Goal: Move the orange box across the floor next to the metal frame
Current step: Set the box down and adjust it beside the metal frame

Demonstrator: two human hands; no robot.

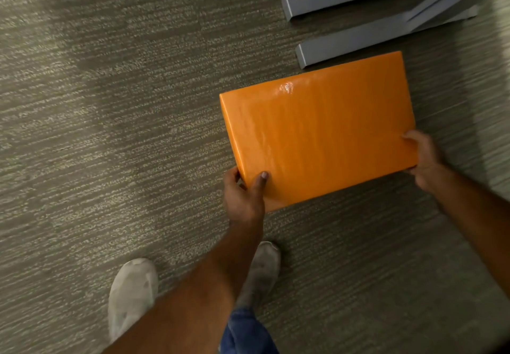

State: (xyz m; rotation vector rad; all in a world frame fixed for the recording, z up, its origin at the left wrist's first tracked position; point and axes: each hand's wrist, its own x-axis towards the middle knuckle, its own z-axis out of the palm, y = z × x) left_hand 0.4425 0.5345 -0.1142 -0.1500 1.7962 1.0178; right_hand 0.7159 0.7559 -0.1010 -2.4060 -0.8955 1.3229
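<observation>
Two pale shoes (132, 295) are seen nearest on the grey carpeted floor (110, 133). The orange box (317, 130) is gripped at its near corners by the left hand (244, 199) and right hand (426, 160), fingers (262, 179) closed over its edges. At 1 o'clock, just beyond the box, the metal frame (358, 39) is found.

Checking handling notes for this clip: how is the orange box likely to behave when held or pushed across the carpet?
The orange box looks stiff: its edges stay straight between the left hand and right hand. Its glossy wrap may be slippery in the grip. Flat and wide, it should slide rather than tip.
</observation>
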